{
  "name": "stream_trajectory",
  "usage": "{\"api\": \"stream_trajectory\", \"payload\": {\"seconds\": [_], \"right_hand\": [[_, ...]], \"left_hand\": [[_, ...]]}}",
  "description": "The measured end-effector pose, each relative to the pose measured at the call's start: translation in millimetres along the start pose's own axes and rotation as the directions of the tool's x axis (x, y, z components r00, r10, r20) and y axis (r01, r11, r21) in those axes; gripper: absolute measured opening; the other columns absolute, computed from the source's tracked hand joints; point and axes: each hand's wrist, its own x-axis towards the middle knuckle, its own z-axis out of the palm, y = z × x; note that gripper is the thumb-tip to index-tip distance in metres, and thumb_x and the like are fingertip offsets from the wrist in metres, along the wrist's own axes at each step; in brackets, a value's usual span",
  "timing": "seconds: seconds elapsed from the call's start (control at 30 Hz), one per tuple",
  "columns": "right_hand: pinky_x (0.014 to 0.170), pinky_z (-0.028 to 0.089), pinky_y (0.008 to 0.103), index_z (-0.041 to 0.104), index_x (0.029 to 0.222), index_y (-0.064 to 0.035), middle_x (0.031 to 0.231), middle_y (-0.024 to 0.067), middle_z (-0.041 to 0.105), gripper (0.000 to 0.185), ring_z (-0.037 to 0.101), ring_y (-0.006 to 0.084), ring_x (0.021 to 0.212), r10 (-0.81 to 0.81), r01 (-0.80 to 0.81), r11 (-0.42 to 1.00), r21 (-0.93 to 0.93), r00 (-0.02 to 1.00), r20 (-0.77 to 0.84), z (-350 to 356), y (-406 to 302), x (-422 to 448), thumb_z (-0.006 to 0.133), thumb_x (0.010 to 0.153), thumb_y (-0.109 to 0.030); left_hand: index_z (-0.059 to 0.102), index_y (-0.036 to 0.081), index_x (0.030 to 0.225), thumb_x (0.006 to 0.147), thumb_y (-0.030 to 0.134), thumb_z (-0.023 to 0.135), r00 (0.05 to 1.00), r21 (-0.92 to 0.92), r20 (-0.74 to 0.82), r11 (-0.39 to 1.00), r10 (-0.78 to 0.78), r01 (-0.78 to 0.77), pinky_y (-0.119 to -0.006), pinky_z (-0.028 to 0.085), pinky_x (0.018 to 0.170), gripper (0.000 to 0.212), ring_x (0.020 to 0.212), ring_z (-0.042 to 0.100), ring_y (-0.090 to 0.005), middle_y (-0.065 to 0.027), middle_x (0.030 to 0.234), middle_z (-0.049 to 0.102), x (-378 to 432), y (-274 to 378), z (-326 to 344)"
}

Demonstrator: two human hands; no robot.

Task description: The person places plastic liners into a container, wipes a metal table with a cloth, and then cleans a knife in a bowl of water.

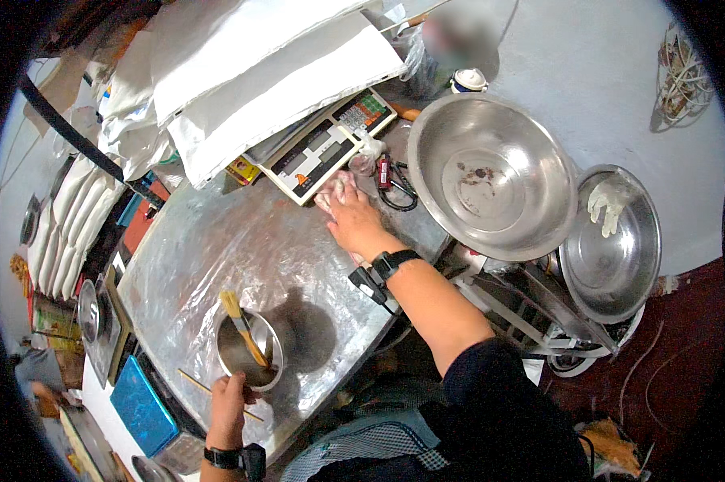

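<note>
My left hand [227, 397] grips the near rim of a round metal pot [278, 337] on the plastic-covered table. A flat bristle brush [248, 334] with a wooden handle leans inside it, bristles up over the far rim. A thin stick [195, 381] lies on the table, partly behind my left hand. Farther off, my right hand [357, 220] holds a crumpled pinkish cloth [343, 182] against the tabletop [200, 241]; much of the cloth is hidden under the fingers. Directly beyond it stands a digital weighing scale [317, 156].
White fabric [290, 78] overhangs the scale. A large steel basin [492, 175] with brown residue sits right of my right hand. Below it, another steel basin [609, 253] has a translucent glove [606, 205] on its wall. A black cable [401, 196] and a blue-topped box [143, 406] are nearby.
</note>
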Motion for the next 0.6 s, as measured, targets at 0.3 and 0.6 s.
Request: {"api": "stream_trajectory", "payload": {"seconds": [0.3,0.6], "right_hand": [[0.097,0.041,0.0432,0.049,0.125,-0.0013,0.132,0.0256,0.04,0.048,0.044,0.0417,0.117,-0.172,0.163,0.985,0.059,0.963,0.205,-65,6,-105,0.051,0.076,-0.002],[0.081,0.049,0.0461,0.055,0.117,-0.0028,0.122,0.0256,0.048,0.042,0.055,0.039,0.098,0.013,-0.002,0.998,-0.065,0.986,0.166,-115,-6,-125,0.056,0.075,-0.005]], "left_hand": [[0.059,-0.007,0.079,0.087,0.021,0.051,0.998,-0.067,0.059,0.997,-0.038,0.042,-0.029,0.05,0.05,0.031,0.052,0.059,-0.0182,-0.0118,0.069,0.063,-9,-33,-25],[0.059,-0.006,0.073,0.087,0.018,0.051,0.999,-0.096,0.053,0.995,-0.002,0.007,-0.028,0.049,0.046,0.029,0.051,0.059,-0.0178,-0.0114,0.066,0.062,-18,-38,-44]]}}
